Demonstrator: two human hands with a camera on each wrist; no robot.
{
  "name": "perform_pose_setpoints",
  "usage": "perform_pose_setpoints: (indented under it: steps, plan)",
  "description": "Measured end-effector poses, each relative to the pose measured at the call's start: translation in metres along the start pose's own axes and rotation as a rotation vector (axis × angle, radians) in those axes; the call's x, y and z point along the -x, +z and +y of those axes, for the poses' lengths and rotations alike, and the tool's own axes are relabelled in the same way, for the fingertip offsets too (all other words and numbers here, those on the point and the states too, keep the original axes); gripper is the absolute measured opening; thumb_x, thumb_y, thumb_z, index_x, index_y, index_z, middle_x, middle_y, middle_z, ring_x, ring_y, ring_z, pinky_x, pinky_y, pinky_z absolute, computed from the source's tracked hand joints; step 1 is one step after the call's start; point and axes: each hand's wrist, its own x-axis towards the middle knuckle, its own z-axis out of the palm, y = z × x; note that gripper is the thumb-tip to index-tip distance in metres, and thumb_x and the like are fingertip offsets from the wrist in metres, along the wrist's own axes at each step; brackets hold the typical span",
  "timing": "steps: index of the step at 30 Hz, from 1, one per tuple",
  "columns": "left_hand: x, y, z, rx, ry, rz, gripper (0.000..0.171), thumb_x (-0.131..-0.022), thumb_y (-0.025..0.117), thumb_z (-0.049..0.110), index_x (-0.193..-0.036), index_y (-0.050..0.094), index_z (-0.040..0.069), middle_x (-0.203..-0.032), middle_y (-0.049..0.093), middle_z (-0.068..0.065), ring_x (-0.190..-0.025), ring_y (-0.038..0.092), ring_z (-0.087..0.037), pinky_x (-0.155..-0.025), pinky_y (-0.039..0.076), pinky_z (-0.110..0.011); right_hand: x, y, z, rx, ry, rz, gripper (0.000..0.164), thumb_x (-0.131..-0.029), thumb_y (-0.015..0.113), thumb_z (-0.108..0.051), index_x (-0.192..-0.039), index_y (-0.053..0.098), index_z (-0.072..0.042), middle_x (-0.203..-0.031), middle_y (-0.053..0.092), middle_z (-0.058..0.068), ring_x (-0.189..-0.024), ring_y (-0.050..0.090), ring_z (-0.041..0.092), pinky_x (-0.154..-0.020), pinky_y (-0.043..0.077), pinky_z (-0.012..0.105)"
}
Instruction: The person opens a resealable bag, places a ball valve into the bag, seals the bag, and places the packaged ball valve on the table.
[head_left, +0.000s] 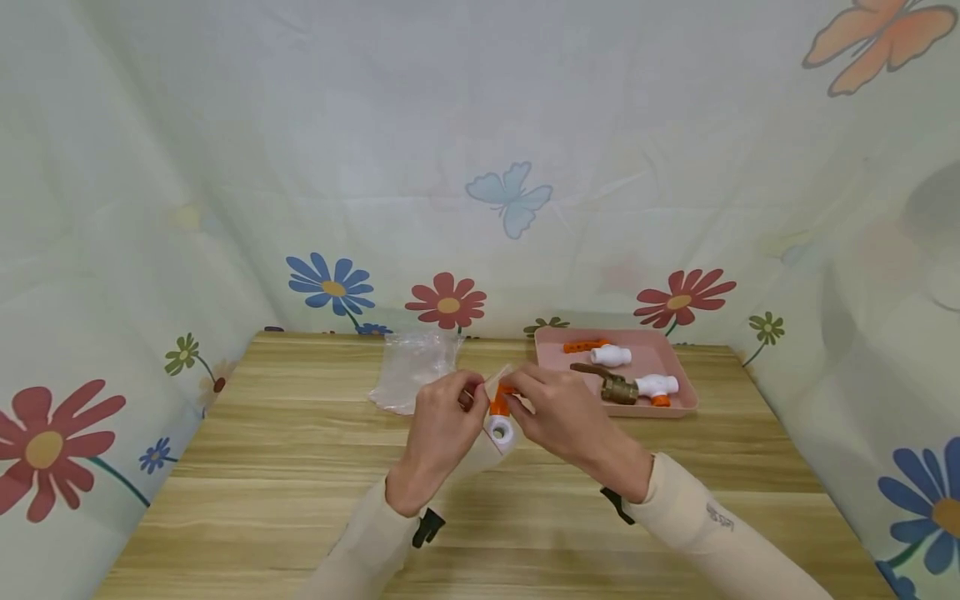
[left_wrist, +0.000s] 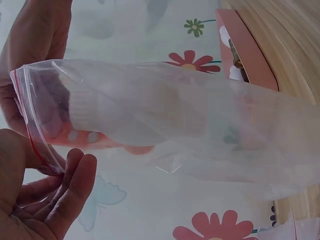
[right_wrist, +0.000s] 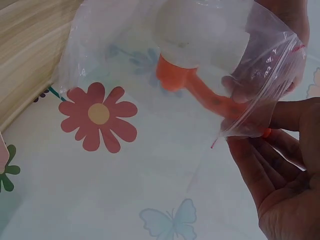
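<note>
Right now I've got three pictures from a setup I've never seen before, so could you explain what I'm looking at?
Of course. There's no machine here, just a person's two bare hands. The wide picture comes from a camera worn on the head, looking forward and down; the two close ones come from cameras on the left and right wrists.

The left hand pinches the edge of a clear plastic zip bag. The right hand pinches the end of a long orange handle at the bag's mouth. That handle belongs to a white plastic valve inside the bag.

On the wood-grain table sits a pink rectangular tray with more valves, including a brass-coloured one. Clear plastic packaging lies left of it.
</note>
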Motion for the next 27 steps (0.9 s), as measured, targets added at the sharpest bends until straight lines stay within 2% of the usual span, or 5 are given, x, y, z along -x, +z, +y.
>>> perform_pose_setpoints:
  steps: [10, 18, 23, 27]
  plan:
    - [0.000, 0.001, 0.005, 0.027, 0.009, 0.016, 0.005, -0.087, 0.066, 0.003, -0.086, 0.071, 0.003, -0.073, 0.071, -0.006, -0.058, 0.064, -0.010, -0.054, 0.050, -0.015, 0.001, 0.006, -0.001, -0.009, 0.036, -0.135, 0.006, -0.082, 0.077, -0.008, -0.085, 0.073, -0.010, -0.073, 0.068, -0.002, -0.057, 0.059, 0.010, -0.055, 0.049, 0.021]
    - [0.001, 0.001, 0.007, 0.053, 0.003, 0.019, 0.005, -0.087, 0.065, 0.003, -0.085, 0.070, 0.003, -0.073, 0.071, -0.006, -0.059, 0.065, -0.010, -0.055, 0.051, -0.015, 0.003, 0.011, -0.001, -0.018, 0.059, -0.217, 0.006, -0.082, 0.076, -0.007, -0.087, 0.075, -0.011, -0.077, 0.073, -0.003, -0.057, 0.062, 0.012, -0.057, 0.052, 0.022]
    - [0.001, 0.001, 0.009, 0.080, 0.007, 0.031, 0.005, -0.086, 0.066, 0.001, -0.084, 0.070, 0.003, -0.072, 0.070, -0.006, -0.059, 0.064, -0.010, -0.055, 0.051, -0.016, 0.004, 0.013, 0.000, 0.013, 0.052, -0.233, 0.006, -0.083, 0.074, -0.006, -0.085, 0.073, -0.012, -0.070, 0.069, -0.004, -0.049, 0.052, 0.009, -0.049, 0.040, 0.018]
    - [0.002, 0.003, 0.008, 0.104, -0.014, 0.020, 0.005, -0.086, 0.065, 0.000, -0.083, 0.069, 0.003, -0.071, 0.070, -0.006, -0.059, 0.064, -0.010, -0.056, 0.051, -0.016, 0.003, 0.013, 0.000, 0.017, 0.060, -0.250, 0.010, -0.084, 0.072, -0.003, -0.088, 0.073, -0.012, -0.066, 0.066, -0.005, -0.046, 0.042, 0.006, -0.048, 0.030, 0.017]
